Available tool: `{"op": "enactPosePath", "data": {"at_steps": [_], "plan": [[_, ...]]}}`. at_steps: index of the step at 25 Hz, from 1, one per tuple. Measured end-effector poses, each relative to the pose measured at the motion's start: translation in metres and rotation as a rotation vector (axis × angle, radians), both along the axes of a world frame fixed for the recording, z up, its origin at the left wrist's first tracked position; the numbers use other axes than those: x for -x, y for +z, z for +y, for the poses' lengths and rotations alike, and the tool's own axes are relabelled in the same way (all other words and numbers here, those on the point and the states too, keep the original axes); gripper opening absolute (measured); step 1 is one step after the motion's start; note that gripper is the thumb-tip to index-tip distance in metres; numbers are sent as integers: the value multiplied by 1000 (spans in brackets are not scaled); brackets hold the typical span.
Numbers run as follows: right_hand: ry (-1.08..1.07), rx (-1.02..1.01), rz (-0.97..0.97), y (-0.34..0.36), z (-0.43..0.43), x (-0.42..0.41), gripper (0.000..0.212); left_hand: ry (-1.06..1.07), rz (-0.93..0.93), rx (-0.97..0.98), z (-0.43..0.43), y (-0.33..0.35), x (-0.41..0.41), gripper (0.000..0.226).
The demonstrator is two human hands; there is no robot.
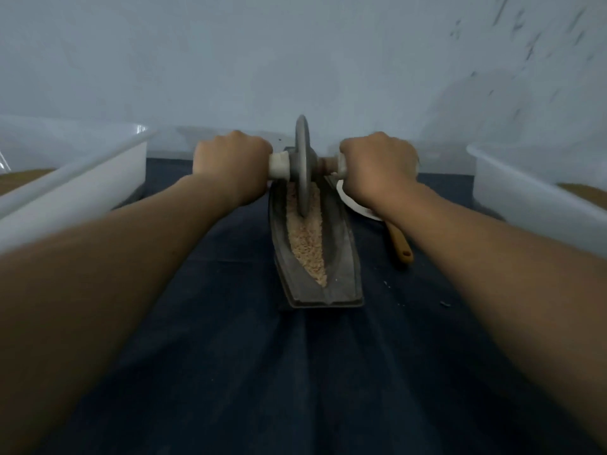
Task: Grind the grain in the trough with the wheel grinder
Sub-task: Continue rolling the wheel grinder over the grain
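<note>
The wheel grinder (pixel 301 165) stands upright in the grain (pixel 307 238) at the far part of the dark trough (pixel 341 257), mid-table. The left hand (pixel 230 162) and right hand (pixel 377 165) each clamp one end of its axle.

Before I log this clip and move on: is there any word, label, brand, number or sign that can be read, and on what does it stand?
None can be read.
The wheel grinder, trough, left tub, right tub and dark cloth show no print.
The dark specks on the wall are blurred marks, not letters.
</note>
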State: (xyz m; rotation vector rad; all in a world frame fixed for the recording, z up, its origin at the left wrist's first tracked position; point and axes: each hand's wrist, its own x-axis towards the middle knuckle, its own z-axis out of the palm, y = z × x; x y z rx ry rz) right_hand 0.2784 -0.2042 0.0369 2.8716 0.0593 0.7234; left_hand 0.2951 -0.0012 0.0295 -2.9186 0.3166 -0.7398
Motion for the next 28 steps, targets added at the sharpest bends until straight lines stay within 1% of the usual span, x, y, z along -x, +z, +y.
{"op": "enactPosePath", "data": {"at_steps": [2, 4, 5, 7, 8, 10, 11, 13, 14, 16, 18, 20, 22, 23, 25, 26, 28], "plan": [[25, 20, 37, 5, 0, 14, 15, -35, 38, -19, 2, 3, 11, 17], [93, 57, 53, 1, -10, 47, 9, -144, 63, -56, 15, -2, 41, 12], [115, 80, 18, 0, -15, 64, 16, -215, 19, -74, 24, -3, 58, 9], [141, 116, -75, 3, -23, 93, 32, -340, -120, -96, 41, 3, 80, 11], [145, 124, -106, 3, -24, 101, 36, -362, -156, -95, 45, 4, 84, 12], [103, 143, -106, -4, -22, 94, 38, -296, -133, -99, 44, -3, 75, 10], [81, 140, -101, -8, -19, 80, 35, -228, -114, -108, 38, -10, 63, 8], [60, 96, -114, -10, -9, 41, 15, -114, -103, -78, 22, -14, 30, 4], [35, 86, -98, -10, -3, 22, 9, -73, -69, -40, 15, -13, 15, 7], [-11, 54, -36, -1, 6, -4, 20, -33, 28, 18, 8, -5, -5, 13], [2, 64, -5, 6, 9, 0, 20, -43, 71, 36, 6, -2, -1, 16], [58, 65, 59, 5, 4, 26, 16, -99, 93, 1, 13, -5, 23, 17], [98, 50, 78, 0, -9, 60, 11, -171, 43, -49, 25, -3, 52, 18], [118, 41, 41, -2, -16, 77, 12, -228, -37, -74, 32, 1, 65, 17], [160, 36, -90, -4, -25, 102, 22, -303, -185, -106, 37, 9, 79, 16], [172, 38, -151, -7, -27, 100, 25, -297, -195, -116, 36, 8, 78, 17], [117, 42, -137, -16, -25, 75, 21, -211, -165, -144, 28, -3, 59, 14]]}}
